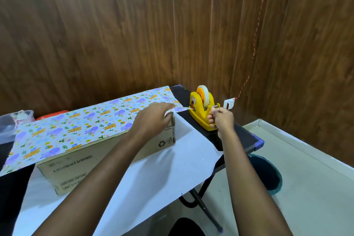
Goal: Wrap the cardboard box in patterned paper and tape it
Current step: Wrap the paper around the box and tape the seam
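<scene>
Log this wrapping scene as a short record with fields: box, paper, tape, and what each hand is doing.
box: cardboard box on the table, front face uncovered
paper: patterned paper over the box top, white side spread beneath
tape: tape in yellow tape dispenser, right of box
left hand: holds paper edge at box's right top corner
right hand: pinches tape end at dispenser

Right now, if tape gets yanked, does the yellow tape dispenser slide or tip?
Probably stays upright: the yellow tape dispenser has a broad, low base under the tape roll. Weight can't be seen. It may skid on the smooth black table; the right hand, with its grip at the cutter end, should steady it.
</scene>
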The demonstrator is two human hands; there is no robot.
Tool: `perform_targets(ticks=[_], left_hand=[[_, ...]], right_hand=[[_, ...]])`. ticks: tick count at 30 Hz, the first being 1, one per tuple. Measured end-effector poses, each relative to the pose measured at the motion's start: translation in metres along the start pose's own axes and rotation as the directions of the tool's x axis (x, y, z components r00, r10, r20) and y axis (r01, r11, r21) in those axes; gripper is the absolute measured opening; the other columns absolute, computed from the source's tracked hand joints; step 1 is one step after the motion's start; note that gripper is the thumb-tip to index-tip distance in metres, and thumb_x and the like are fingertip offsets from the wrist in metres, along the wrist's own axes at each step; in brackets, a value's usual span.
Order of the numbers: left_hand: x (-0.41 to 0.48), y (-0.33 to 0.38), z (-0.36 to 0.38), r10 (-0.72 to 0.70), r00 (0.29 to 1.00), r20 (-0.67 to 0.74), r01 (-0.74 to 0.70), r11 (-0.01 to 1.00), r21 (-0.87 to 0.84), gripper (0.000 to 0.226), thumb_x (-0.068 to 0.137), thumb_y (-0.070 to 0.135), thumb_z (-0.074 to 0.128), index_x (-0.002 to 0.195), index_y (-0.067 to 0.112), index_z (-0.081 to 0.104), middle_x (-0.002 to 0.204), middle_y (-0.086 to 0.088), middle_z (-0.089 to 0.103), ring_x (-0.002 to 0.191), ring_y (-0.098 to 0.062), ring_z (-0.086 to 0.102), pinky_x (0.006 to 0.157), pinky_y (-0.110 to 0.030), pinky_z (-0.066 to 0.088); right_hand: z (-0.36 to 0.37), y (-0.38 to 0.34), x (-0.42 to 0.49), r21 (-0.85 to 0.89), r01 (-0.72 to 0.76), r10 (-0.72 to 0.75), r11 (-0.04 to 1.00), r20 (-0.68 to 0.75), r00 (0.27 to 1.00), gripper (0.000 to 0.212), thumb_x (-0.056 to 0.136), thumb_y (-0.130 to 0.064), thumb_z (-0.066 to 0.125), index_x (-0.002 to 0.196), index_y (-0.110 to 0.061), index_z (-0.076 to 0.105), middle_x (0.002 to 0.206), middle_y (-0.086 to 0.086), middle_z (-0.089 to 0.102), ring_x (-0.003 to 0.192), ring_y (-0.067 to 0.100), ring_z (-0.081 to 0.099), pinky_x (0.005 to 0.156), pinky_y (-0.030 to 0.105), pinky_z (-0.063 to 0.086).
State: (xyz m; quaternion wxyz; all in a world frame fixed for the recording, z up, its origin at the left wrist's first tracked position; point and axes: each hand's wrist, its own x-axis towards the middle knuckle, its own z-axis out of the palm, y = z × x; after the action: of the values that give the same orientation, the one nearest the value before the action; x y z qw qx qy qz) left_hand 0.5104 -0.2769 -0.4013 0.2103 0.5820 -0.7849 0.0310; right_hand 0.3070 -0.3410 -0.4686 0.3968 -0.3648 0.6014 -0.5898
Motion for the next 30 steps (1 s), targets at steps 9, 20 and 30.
perform_targets(ticks=[9, 20, 30], left_hand=[[-0.052, -0.108, -0.044, -0.225, 0.931, 0.286, 0.206, 0.974, 0.098, 0.078, 0.087, 0.042, 0.061, 0.149, 0.018, 0.02, 0.155, 0.0, 0.02, 0.142, -0.013, 0.018, 0.11, -0.029, 0.025], [-0.13, -0.154, -0.055, -0.259, 0.944, 0.203, 0.218, 0.955, 0.202, 0.065, 0.095, 0.042, 0.047, 0.15, 0.023, 0.018, 0.157, 0.011, 0.01, 0.143, -0.007, 0.013, 0.111, -0.022, 0.018], [-0.138, -0.157, -0.052, -0.259, 0.959, 0.113, 0.234, 0.952, 0.196, 0.058, 0.097, 0.035, 0.045, 0.149, 0.025, 0.02, 0.156, 0.011, 0.015, 0.143, -0.009, 0.016, 0.108, -0.023, 0.022]], right_hand=[[0.078, -0.043, -0.096, -0.045, -0.052, 0.069, 0.998, 0.71, 0.701, 0.02, 0.094, 0.001, 0.05, 0.078, 0.0, 0.062, 0.055, 0.004, 0.057, 0.044, 0.006, 0.049, 0.044, 0.015, 0.041], [0.211, -0.069, -0.176, -0.508, 0.209, 0.308, 0.836, 0.749, 0.587, 0.035, 0.097, -0.006, 0.047, 0.062, -0.003, 0.05, 0.041, 0.003, 0.053, 0.04, 0.012, 0.041, 0.036, 0.017, 0.03], [0.247, -0.08, -0.189, -0.793, 0.427, 0.501, 0.434, 0.606, 0.617, 0.041, 0.099, -0.009, 0.032, 0.061, -0.004, 0.047, 0.032, 0.004, 0.043, 0.049, 0.013, 0.032, 0.044, 0.019, 0.029]])
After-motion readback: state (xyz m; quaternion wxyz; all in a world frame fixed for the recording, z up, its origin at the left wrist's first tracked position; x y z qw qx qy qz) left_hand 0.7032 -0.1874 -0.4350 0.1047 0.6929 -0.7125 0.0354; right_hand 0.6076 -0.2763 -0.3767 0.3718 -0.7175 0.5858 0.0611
